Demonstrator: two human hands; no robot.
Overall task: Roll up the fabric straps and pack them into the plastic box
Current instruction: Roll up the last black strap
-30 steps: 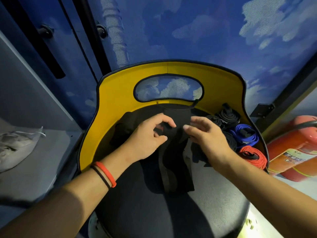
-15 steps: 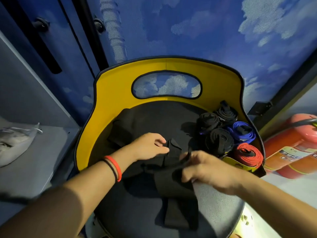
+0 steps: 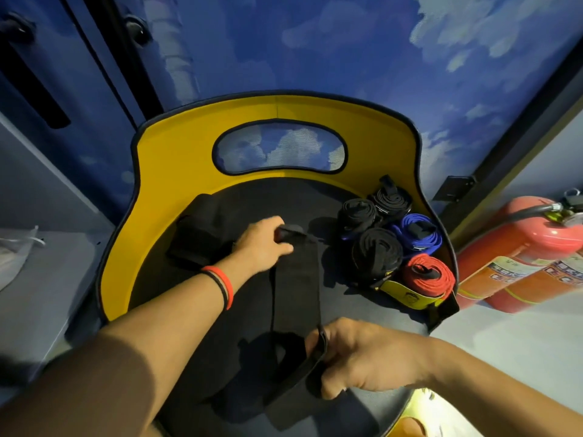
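My left hand grips the black strap far out, right hand near me; rolled straps crowd the seat on its right edge.

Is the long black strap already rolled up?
No, the black strap lies stretched flat across the seat between the left hand and right hand.

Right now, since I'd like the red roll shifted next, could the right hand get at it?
Probably yes, once it lets go. The right hand grips the near end of the black strap. The red roll lies farther off on that same side, its top bare, and nothing stands between them.
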